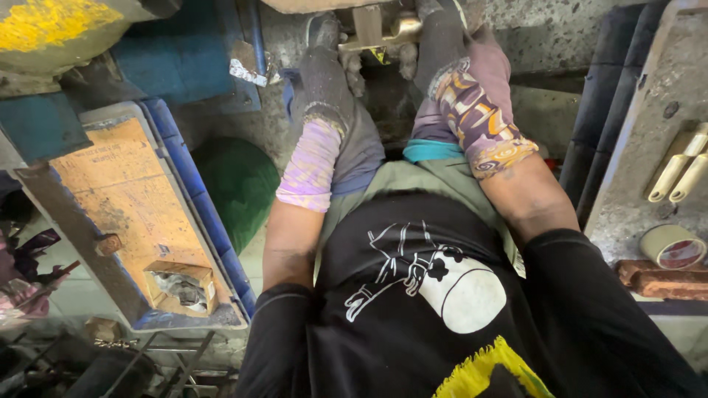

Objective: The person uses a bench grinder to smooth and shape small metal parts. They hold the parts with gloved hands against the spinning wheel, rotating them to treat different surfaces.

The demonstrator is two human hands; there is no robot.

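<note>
Both my hands wear dark knit gloves and reach forward to the top edge of the view. My left hand and my right hand close together on a small brass-coloured metal piece held between them, against a machine part that is cut off at the top. My forearms wear patterned sleeves, pale purple on the left and dark with gold shapes on the right. My black shirt with a white print fills the lower middle.
A blue crate with an orange board and a small cardboard box sits at the left. At the right, a grey bench carries cream-coloured rods, a tape roll and a rusty bar. A green round thing lies below.
</note>
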